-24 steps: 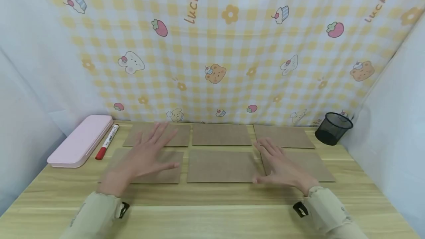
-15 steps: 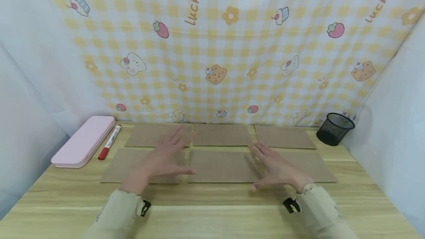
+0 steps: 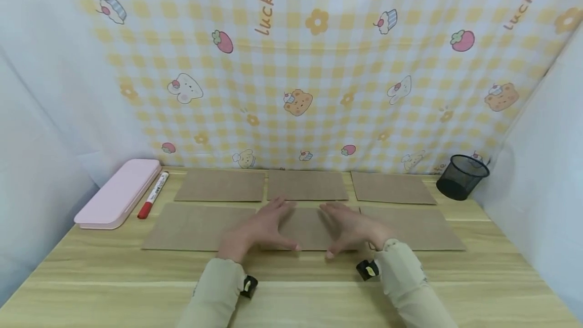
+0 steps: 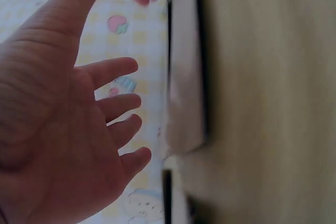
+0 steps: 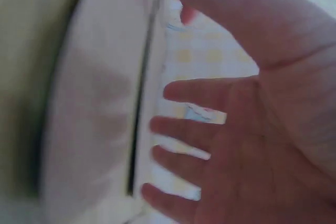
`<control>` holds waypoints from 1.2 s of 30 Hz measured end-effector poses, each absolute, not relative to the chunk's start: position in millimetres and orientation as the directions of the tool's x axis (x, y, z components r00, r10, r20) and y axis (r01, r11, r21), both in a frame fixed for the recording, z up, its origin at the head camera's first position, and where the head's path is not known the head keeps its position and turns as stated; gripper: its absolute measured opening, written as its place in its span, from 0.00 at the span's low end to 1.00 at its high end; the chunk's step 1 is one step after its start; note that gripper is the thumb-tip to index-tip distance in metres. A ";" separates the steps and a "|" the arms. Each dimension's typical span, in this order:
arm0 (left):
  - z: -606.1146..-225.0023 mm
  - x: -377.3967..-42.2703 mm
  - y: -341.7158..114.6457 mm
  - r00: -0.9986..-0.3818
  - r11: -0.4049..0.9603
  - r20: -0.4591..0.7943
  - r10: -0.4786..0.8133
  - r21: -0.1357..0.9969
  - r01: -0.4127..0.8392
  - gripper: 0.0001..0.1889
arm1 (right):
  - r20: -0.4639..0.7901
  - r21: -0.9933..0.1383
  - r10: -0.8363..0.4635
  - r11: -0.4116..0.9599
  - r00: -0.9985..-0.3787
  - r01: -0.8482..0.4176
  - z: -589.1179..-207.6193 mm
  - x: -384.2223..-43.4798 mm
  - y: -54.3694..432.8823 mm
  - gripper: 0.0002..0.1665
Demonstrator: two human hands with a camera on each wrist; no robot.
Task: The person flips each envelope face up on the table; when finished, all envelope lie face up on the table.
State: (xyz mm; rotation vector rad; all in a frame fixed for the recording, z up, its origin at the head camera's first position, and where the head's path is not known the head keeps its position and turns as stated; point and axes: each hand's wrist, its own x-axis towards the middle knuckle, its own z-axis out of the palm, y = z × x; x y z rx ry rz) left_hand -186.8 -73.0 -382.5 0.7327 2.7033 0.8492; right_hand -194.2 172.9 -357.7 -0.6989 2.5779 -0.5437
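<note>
Brown cardboard sheets lie flat on the table in two rows of three. Over the front middle sheet point(image 3: 307, 227), my left hand point(image 3: 261, 227) and right hand point(image 3: 352, 227) face each other with fingers extended and thumbs apart. Both hands hold nothing. The left forearm passes beside the front left sheet point(image 3: 196, 224), the right one beside the front right sheet point(image 3: 410, 229). In the left wrist view, the fingers point(image 4: 118, 106) are spread and the palm is bare. The right wrist view shows straight fingers point(image 5: 181, 132) and their shadow on a sheet point(image 5: 94, 103).
Behind are the back left sheet point(image 3: 220, 185), back middle sheet point(image 3: 307, 185) and back right sheet point(image 3: 391, 188). A pink case point(image 3: 118, 194) and a red-capped marker point(image 3: 153, 195) lie at the left. A black mesh pen cup point(image 3: 460, 178) stands back right, before a checked curtain point(image 3: 319, 65).
Both hands have moved inward from the outer sheets to above the front middle sheet, the left hand farther. The sheets, case, marker and cup stay in place; the head view has shifted slightly.
</note>
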 end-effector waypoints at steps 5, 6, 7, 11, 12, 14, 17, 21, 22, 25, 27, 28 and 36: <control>-391.0 -186.8 -66.0 -0.835 0.709 -0.136 0.533 0.611 0.353 0.51 | -0.249 -0.500 -0.611 0.746 -0.751 -0.440 -376.1 -199.5 169.6 0.55; -391.4 -186.9 -66.4 -0.833 0.703 -0.136 0.537 0.618 0.352 0.50 | -0.232 -0.505 -0.620 0.735 -0.749 -0.453 -378.7 -200.8 169.6 0.53; -390.9 -187.0 -66.2 -0.831 0.701 -0.139 0.538 0.622 0.349 0.48 | -0.212 -0.509 -0.627 0.726 -0.750 -0.463 -379.8 -201.3 170.7 0.52; -390.0 -188.7 -68.5 -0.830 0.678 -0.113 0.546 0.642 0.359 0.41 | -0.152 -0.535 -0.648 0.689 -0.747 -0.489 -382.5 -203.9 175.9 0.47; -390.3 -189.1 -69.5 -0.829 0.668 -0.106 0.549 0.651 0.359 0.39 | -0.146 -0.542 -0.654 0.680 -0.742 -0.493 -383.5 -204.2 177.6 0.47; -392.3 -190.0 -71.6 -0.830 0.646 -0.095 0.550 0.678 0.351 0.35 | -0.145 -0.569 -0.658 0.666 -0.739 -0.481 -385.6 -204.7 181.4 0.45; -395.1 -191.0 -75.0 -0.835 0.603 -0.080 0.545 0.728 0.325 0.31 | -0.162 -0.612 -0.653 0.655 -0.740 -0.443 -388.9 -204.5 186.4 0.44; -398.7 -192.8 -78.6 -0.848 0.569 -0.071 0.525 0.771 0.287 0.26 | -0.187 -0.655 -0.646 0.644 -0.740 -0.396 -390.2 -203.5 189.6 0.42; -399.0 -193.3 -79.3 -0.851 0.565 -0.071 0.520 0.776 0.280 0.25 | -0.190 -0.661 -0.647 0.640 -0.738 -0.391 -390.4 -203.0 189.8 0.42; -398.0 -194.2 -79.8 -0.864 0.565 -0.076 0.498 0.784 0.257 0.17 | -0.183 -0.678 -0.661 0.621 -0.728 -0.393 -389.5 -202.3 191.3 0.39; -396.3 -194.6 -78.9 -0.870 0.565 -0.069 0.489 0.784 0.255 0.13 | -0.170 -0.697 -0.672 0.599 -0.720 -0.394 -388.9 -202.8 193.8 0.35; -395.5 -195.0 -78.8 -0.871 0.568 -0.060 0.488 0.779 0.265 0.11 | -0.160 -0.709 -0.678 0.584 -0.717 -0.394 -388.4 -203.3 195.2 0.33; -395.6 -197.2 -89.4 -0.871 0.504 0.014 0.491 0.811 0.297 0.09 | -0.118 -0.778 -0.671 0.521 -0.732 -0.352 -387.2 -204.8 207.0 0.26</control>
